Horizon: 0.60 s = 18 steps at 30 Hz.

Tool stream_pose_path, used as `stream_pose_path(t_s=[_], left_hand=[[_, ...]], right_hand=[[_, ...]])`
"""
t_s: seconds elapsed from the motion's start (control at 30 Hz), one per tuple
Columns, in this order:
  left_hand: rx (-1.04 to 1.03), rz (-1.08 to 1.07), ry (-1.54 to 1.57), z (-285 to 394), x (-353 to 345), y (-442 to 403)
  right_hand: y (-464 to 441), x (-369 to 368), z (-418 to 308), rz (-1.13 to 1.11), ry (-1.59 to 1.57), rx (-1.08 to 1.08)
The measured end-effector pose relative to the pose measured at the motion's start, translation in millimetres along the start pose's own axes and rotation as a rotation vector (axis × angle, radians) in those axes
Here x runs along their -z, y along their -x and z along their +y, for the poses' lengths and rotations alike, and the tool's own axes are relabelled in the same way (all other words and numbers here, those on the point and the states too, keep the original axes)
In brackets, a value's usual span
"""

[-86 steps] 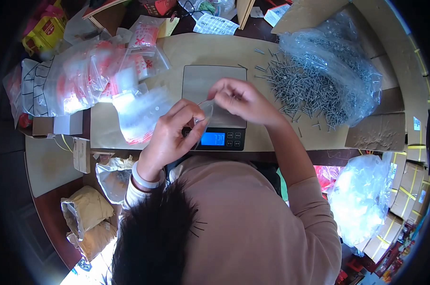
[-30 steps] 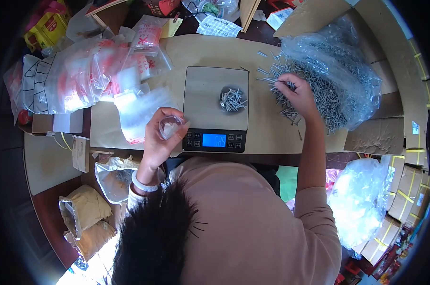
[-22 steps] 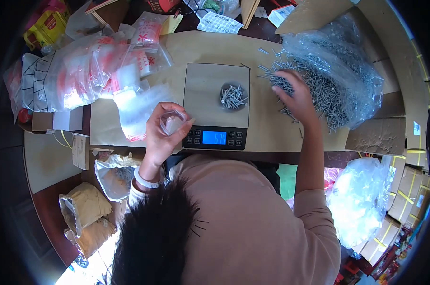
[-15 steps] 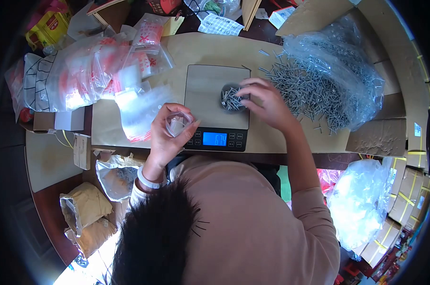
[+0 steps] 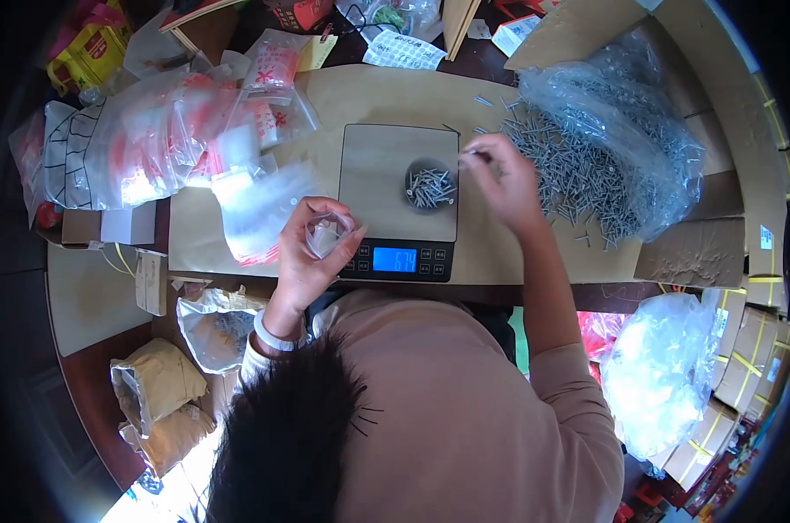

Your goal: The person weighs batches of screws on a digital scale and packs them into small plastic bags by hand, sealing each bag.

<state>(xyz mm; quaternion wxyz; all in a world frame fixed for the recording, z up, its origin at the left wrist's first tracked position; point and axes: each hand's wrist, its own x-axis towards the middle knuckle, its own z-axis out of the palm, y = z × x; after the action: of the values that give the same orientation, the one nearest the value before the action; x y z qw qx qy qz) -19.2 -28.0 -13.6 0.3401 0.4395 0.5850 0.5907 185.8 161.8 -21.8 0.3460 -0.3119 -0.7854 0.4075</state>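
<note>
My left hand [image 5: 306, 254] is closed around a small clear plastic bag [image 5: 327, 228], its mouth spread and something white inside. On the platform of a digital scale [image 5: 371, 187] stands a round cup [image 5: 425, 163] full of silver screws [image 5: 431, 188]. The blue display [image 5: 394, 259] appears to read 674; any decimal point is too small to tell. My right hand [image 5: 507, 180] is off to the right of the cup, above the edge of the screw pile [image 5: 578, 179]. Its thumb and fingertips are pinched together; whatever is between them is too small to make out.
A large clear bag [image 5: 622, 113] spills screws from a cardboard box [image 5: 691, 248] at the right. Flat clear zip bags [image 5: 260, 209] and filled red-printed bags [image 5: 151, 144] lie at the left. Brown paper sacks [image 5: 164, 379] stand below the table's left side.
My right hand has drawn back from the cup toward the upper right, and its fingers have come together in a pinch. My left hand keeps its hold on the bag.
</note>
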Motion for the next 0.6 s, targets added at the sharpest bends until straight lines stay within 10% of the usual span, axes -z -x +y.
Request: stream_pose_path(t_s=[0.17, 0.6], left_hand=[[-0.012, 0.007, 0.004, -3.8, 2.0, -1.1], [-0.024, -0.004, -0.083, -0.5, -9.0, -6.1]], right_hand=[[4.7, 53.3, 17.9, 0.146, 0.566, 0.005], [34.3, -20.7, -8.8, -0.217, 0.356, 0.000]])
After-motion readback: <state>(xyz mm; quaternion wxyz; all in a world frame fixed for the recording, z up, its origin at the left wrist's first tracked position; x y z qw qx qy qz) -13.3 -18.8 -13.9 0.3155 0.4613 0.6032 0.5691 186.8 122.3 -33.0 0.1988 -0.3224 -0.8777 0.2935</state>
